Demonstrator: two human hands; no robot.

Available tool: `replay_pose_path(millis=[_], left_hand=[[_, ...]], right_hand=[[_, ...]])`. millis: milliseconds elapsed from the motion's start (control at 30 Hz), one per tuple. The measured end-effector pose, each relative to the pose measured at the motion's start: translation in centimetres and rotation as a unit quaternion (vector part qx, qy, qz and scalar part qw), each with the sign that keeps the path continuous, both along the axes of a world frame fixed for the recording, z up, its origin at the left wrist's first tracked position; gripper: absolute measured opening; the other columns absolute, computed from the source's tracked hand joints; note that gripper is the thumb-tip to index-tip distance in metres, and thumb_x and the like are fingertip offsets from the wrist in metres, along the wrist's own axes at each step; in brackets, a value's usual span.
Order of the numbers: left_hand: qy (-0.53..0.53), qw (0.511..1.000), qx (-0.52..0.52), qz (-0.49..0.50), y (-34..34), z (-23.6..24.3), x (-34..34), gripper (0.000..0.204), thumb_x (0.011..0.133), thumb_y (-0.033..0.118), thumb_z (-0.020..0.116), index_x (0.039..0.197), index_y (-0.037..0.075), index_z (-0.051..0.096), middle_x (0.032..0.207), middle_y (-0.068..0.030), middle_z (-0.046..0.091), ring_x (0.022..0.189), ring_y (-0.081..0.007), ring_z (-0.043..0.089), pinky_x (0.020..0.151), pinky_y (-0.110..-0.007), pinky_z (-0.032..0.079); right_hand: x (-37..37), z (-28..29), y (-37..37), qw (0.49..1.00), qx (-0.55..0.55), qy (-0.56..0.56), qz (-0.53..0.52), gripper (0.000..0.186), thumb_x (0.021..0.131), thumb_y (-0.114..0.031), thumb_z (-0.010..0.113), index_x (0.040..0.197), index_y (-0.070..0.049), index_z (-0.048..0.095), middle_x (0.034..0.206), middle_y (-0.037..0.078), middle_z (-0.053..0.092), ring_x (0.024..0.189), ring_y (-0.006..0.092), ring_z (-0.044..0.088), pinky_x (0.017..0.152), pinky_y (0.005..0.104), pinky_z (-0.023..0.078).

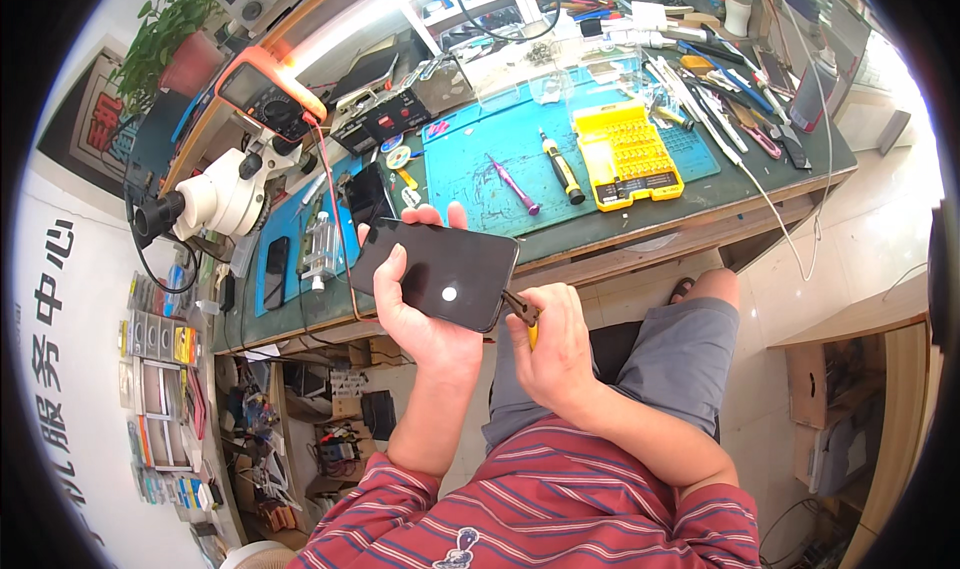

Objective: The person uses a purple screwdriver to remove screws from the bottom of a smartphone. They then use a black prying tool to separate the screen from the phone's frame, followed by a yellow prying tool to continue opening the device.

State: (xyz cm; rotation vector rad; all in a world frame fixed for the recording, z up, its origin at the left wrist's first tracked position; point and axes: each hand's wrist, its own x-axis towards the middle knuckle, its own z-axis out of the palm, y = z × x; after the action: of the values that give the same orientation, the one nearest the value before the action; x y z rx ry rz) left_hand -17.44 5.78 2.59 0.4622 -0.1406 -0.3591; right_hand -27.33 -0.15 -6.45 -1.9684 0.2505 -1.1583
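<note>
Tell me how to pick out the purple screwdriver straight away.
Find the dark green workbench, then the large blue mat on it. Near the mat's front edge, left of the black-and-yellow screwdriver and the yellow bit case, the purple screwdriver lies at a slant. Its slim purple body sets it apart from both.

Green workbench [822, 157] with blue mat [462, 169] and tools [762, 141]

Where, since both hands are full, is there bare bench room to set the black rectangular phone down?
On the blue mat, between its left edge and the slim purple screwdriver, and, narrower, right of the open yellow plastic case. The dark green bench is crowded at its right end with strewn hand tools.
</note>
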Motion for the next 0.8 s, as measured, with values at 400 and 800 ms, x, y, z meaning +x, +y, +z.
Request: replay_pose_path(millis=[400,800], left_hand=[[0.072,0.995,0.048,-0.04,0.4,-0.1,1.6,0.02,0.089,0.006,0.058,0.109,0.003,0.055,0.11,-0.0158,0.062,0.113,-0.0288,0.061,0.114,-0.053,0.044],[0.034,0.998,0.044,-0.002,0.1,-0.2,0.9,0.027,0.092,0.007,0.057,0.119,0.01,0.053,0.114,-0.0129,0.061,0.115,-0.0262,0.062,0.117,-0.054,0.042]], right_hand=[[0.0,0.0,-4.2,0.996,-0.075,-0.023,-0.047,0.064,0.07,0.005,0.076,0.129,-0.001,0.053,0.114,0.018,0.057,0.1,0.0363,0.055,0.088,0.0457,0.045],[0.2,-0.9,-1.0,0.998,-0.06,0.023,-0.017,0.062,0.072,0.002,0.077,0.129,0.001,0.053,0.117,0.018,0.057,0.104,0.037,0.056,0.092,0.0455,0.046]])
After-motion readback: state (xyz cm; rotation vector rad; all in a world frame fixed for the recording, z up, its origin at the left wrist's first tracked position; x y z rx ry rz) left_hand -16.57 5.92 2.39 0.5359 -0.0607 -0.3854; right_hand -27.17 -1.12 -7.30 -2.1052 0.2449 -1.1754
